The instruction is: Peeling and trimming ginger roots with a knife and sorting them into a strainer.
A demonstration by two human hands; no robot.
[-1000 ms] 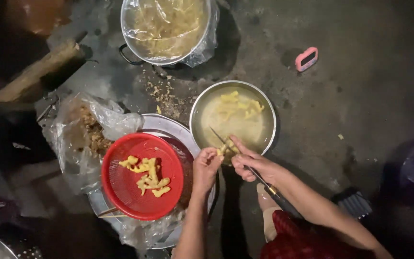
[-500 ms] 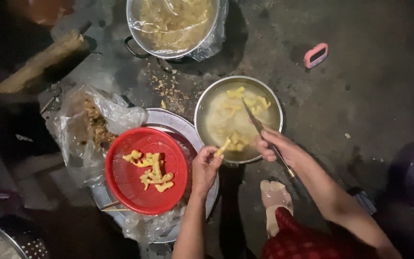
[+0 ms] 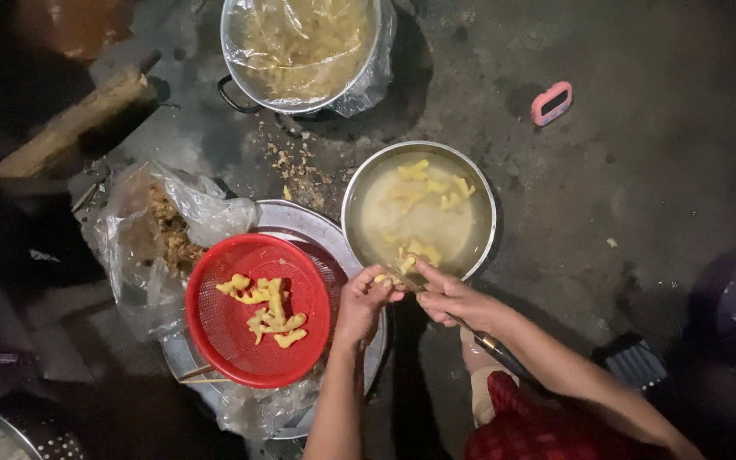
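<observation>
Looking down from the head camera, the left hand (image 3: 366,300) pinches a small yellow piece (image 3: 382,278) with its fingers closed on it, right at the near rim of the metal bowl (image 3: 480,191). The right hand (image 3: 451,296) is wrapped around a knife (image 3: 496,347); I judge it holds the blade against the piece so bits can drop into the bowl. That may be why both hands meet just at the rim.

Inside the bowl is cloudy water with more yellow pieces (image 3: 426,186), lumpy and bent like little roots. The bowl is round, shiny and thin.

Left of the bowl sits a red plastic strainer (image 3: 215,341) with tiny holes, holding a small heap of pale yellow pieces (image 3: 267,308). It rests on a wide metal tray (image 3: 300,223). Further left is a crinkly clear bag of brown scraps (image 3: 163,234).

Beyond the bowl stands a big pot lined with plastic (image 3: 359,81). To the bowl's right, on the dark rough floor (image 3: 658,170), lies a small pink thing (image 3: 551,103).
</observation>
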